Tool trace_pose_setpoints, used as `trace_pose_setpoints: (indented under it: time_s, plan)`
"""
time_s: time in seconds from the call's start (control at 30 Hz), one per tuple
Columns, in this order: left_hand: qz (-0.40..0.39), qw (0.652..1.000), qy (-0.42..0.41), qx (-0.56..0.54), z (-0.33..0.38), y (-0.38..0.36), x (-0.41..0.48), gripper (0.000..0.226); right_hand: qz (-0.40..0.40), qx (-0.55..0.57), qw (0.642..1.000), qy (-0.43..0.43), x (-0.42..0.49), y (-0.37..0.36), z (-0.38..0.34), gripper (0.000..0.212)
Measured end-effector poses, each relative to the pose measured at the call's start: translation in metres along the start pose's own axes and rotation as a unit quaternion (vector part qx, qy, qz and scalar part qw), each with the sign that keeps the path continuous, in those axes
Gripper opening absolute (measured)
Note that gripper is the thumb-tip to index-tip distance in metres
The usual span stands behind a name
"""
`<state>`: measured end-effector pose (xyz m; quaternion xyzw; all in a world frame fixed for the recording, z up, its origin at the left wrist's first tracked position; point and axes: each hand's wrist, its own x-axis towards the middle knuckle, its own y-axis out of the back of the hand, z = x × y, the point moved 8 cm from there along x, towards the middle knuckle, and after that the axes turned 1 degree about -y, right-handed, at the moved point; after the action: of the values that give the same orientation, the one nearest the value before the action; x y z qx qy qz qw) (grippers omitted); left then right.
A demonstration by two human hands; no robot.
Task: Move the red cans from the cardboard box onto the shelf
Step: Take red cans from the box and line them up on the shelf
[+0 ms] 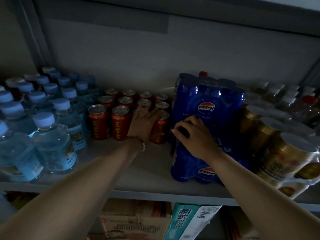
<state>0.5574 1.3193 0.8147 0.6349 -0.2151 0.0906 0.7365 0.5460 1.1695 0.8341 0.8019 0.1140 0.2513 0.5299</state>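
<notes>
Red cans point(98, 122) stand in rows on the shelf point(138, 170) beside a Pepsi pack point(207, 101). Left hand point(143, 122) rests extended fingers on the front cans. Right hand point(194, 135) grips the Pepsi pack with curled fingers.

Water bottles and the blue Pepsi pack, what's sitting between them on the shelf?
In the head view, red cans stand in rows between the water bottles and the Pepsi pack, with the left hand touching them.

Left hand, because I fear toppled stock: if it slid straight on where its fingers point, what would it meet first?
Most likely the red cans of the middle row, just ahead of the left hand; it seems to touch them, though dim light leaves depth unsure.
</notes>
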Motion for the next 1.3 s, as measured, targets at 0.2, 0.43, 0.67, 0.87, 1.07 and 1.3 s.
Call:
trace_pose_setpoints:
  time_s: [0.2,0.43,0.67,0.87,1.07,1.3]
  plan:
    - [0.088,0.985,0.072,-0.126,0.001,0.031,-0.084,0.069,0.011,0.029,1.000,-0.002,-0.004,0.007,-0.004,0.028]
    - [0.086,0.986,0.048,-0.134,-0.023,0.025,-0.232,0.048,0.119,0.053,0.986,0.100,-0.102,-0.020,-0.106,0.036]
    - [-0.034,0.992,-0.050,-0.107,-0.041,-0.068,-0.349,0.060,-0.040,0.077,0.992,0.095,-0.227,-0.238,-0.128,0.032]
    - [-0.243,0.959,0.079,-0.120,-0.085,-0.223,-0.494,0.062,-0.231,0.118,0.965,-0.039,-0.333,-0.432,-0.097,0.039]
    - [-0.379,0.898,0.207,-0.080,-0.123,-0.359,-0.610,0.066,-0.379,0.088,0.905,-0.172,-0.429,-0.600,-0.033,0.056]
    - [-0.433,0.870,0.223,-0.080,-0.124,-0.487,-0.694,0.068,-0.432,0.101,0.868,-0.223,-0.492,-0.732,0.012,0.063]
